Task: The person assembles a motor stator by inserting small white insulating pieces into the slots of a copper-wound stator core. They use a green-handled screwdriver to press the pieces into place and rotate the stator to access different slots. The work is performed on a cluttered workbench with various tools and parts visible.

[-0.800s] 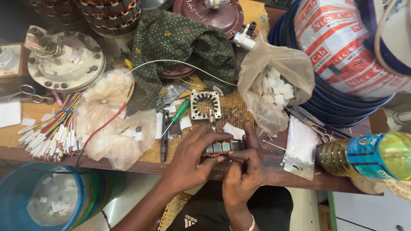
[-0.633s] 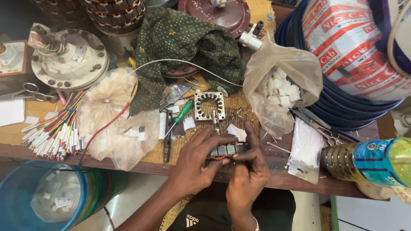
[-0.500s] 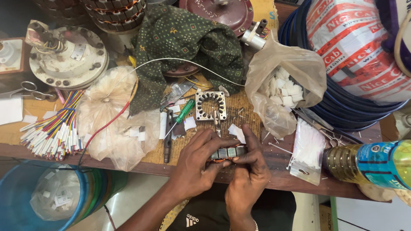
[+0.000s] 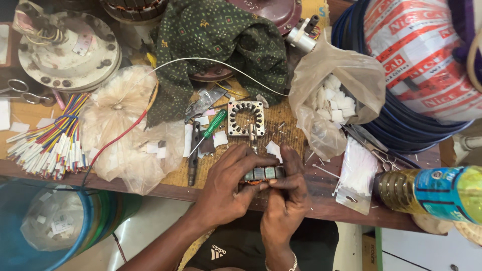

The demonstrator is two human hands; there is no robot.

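While gripped, stator core (image 4: 262,173) lengthwise left-right.

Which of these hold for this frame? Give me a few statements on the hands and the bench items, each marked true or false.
1. Both hands, left hand and right hand, grip one small metal stator. True.
2. The green-handled screwdriver is in the right hand. False: it lies on the bench, untouched.
3. A second square stator core lies on the mat above the hands. True.
4. The clear bag of white paper pieces sits left of the coloured wire bundle. False: it sits far to the right.
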